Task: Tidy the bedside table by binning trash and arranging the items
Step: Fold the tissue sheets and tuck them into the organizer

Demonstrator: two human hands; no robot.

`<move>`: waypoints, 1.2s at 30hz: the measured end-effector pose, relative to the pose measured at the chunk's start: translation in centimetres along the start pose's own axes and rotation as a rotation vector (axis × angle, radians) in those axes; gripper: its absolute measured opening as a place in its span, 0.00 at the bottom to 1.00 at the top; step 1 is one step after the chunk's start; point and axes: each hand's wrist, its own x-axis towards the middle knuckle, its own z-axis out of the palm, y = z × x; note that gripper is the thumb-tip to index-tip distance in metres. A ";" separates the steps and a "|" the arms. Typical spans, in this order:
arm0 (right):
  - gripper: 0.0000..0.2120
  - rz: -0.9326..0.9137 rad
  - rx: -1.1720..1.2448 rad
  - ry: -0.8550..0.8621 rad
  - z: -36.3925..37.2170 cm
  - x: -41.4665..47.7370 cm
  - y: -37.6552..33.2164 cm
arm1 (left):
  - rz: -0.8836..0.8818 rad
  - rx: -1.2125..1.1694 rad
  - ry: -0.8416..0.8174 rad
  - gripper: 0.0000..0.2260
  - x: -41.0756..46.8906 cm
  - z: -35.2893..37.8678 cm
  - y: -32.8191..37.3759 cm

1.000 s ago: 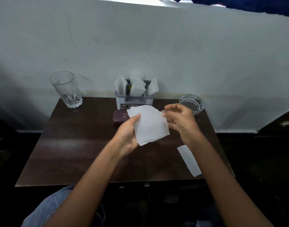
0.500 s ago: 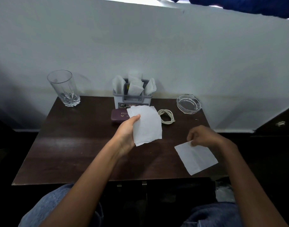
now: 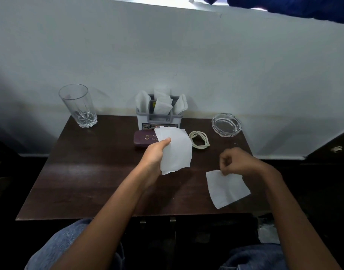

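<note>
I see the left hand (image 3: 154,154) raised over the middle of the dark worktop (image 3: 85,172), grip closed on a stack of white tissues (image 3: 176,151): thumb on the near face, fingers behind, sheets fanned up and to its right.

Right hand (image 3: 238,161) sits lower, well to the right of the left one. Grip pinched narrow on the top edge of a single tissue (image 3: 226,189). That sheet lies flat on the worktop just below the hand, one corner out over the front edge.

Just behind the left grip: a maroon case (image 3: 144,140), lying flat, partly hidden by the held stack. Behind the case, a grey-and-white tissue holder (image 3: 159,121) at the wall, folded tissues sticking up out of it.

Between the two hands and further back: a coiled white cable (image 3: 199,140), flat on the worktop, just right of the held stack.

Beyond the right grip, near the back right corner: a clear glass ashtray (image 3: 226,124).

Far left of the left grip, back left corner: an upright clear drinking glass (image 3: 77,105).

Print on the case is too blurred to read. Near me, below the worktop edge, denim-covered knees (image 3: 56,246).
</note>
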 end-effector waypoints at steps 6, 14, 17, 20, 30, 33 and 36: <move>0.12 -0.250 0.294 -0.308 -2.6 -2.6 -4.5 | 0.026 0.087 -0.021 0.11 0.0 0.2 -0.2; 0.16 -0.596 0.989 -0.251 -2.9 -4.6 -9.1 | -0.030 -0.048 -0.116 0.12 -0.2 0.6 -0.6; 0.15 -0.435 1.312 0.111 -0.9 -2.7 -10.4 | -0.045 -0.193 -0.143 0.13 -0.1 1.0 -0.5; 0.13 -0.199 1.290 0.474 1.5 -0.7 -10.9 | -0.047 -0.302 -0.146 0.15 -0.4 1.3 -0.4; 0.14 -0.061 1.190 0.771 3.0 0.7 -10.8 | 0.012 -0.471 -0.237 0.19 -0.8 1.2 -0.1; 0.14 -0.054 1.188 0.791 2.9 0.8 -10.6 | -0.013 -0.507 -0.227 0.25 -0.5 1.0 -0.1; 0.15 -0.035 1.176 0.815 3.1 0.9 -10.4 | -0.036 -0.492 -0.244 0.28 -0.5 1.0 0.0</move>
